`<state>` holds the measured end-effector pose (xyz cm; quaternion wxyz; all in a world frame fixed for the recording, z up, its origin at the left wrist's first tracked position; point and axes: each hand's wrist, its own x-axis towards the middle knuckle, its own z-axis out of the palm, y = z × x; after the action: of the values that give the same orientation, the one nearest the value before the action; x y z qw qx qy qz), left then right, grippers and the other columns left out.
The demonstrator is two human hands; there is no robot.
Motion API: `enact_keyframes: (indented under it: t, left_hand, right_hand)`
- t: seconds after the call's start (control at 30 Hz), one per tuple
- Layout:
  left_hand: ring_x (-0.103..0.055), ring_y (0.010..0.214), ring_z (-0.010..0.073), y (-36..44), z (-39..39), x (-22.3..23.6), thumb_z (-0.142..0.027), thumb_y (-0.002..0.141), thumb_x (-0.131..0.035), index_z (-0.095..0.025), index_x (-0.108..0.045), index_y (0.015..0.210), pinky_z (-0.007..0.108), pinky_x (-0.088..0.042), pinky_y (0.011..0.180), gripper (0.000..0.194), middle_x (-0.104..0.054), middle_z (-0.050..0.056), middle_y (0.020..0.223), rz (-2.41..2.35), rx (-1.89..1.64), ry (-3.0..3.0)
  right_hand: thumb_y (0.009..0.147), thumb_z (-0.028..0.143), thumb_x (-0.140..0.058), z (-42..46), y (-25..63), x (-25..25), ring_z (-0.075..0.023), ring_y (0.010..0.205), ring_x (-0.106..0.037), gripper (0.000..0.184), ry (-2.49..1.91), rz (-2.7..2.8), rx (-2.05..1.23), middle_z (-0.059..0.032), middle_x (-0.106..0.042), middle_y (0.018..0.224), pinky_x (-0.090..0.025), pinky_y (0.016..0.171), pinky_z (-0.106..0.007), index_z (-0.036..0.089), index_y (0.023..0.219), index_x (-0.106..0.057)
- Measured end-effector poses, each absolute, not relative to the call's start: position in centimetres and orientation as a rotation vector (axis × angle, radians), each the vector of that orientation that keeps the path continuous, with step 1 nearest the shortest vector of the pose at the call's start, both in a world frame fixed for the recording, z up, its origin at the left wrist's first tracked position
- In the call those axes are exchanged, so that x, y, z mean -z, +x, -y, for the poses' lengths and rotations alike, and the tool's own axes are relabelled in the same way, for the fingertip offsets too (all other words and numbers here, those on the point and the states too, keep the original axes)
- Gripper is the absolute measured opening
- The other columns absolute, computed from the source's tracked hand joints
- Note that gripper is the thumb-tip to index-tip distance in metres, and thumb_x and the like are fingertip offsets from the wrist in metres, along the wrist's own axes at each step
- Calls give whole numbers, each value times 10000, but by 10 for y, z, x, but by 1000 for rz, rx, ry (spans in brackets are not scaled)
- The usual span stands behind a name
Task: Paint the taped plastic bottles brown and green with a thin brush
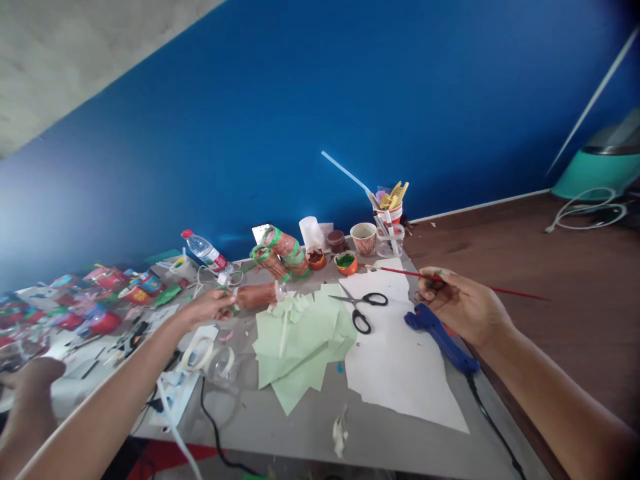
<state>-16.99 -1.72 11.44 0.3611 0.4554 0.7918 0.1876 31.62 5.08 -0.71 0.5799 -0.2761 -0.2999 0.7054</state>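
My left hand (216, 307) grips one end of a brown-painted bottle (256, 295) lying on its side, its clear end to the right. In my right hand (457, 300) is a thin red paintbrush (404, 271), its bristles pointing left, beside an orange cup of green paint (346, 263). Behind it stands a similar cup with brown paint (315, 258). Two brown tubes with green rims (280, 253) lean together just beyond the bottle. Green paper sheets (300, 340) and black-handled scissors (361, 308) lie between my hands.
A blue glue gun (445, 343) lies by the table's right edge, its cord hanging off. White paper (395, 373) lies under the scissors. A water bottle (204, 252) and a patterned paper cup (363, 239) stand at the back. Another person's arm (33, 400) reaches in at lower left.
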Motion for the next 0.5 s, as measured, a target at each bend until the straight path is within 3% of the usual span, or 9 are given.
enact_keyframes:
  t: [0.17,0.37,0.5]
  left_hand:
    - [-591,619,164,-150,17,-134,-587,568,-767,-161,-624,789,312,-490,643,500,-629,-1,627,-1997,-681,1253]
    - [-557,612,138,-137,32,-170,-526,634,-766,-145,-658,790,269,-443,618,426,-642,0,630,-1972,-826,1335]
    - [-567,636,140,-123,48,-188,-495,693,-757,-143,-700,886,271,-449,634,405,-655,10,674,-1845,-936,1390]
  right_hand:
    - [768,276,-616,-51,317,5,-163,557,-537,148,-641,680,-1647,-49,-633,673,-514,586,-332,207,781,-746]
    - [761,292,-655,-50,318,1,-159,550,-524,132,-614,673,-1671,-43,-614,639,-523,576,-327,202,782,-749]
    - [755,327,-712,-46,312,-1,-163,644,-603,192,-585,696,-1639,-50,-684,713,-501,569,-281,198,892,-749]
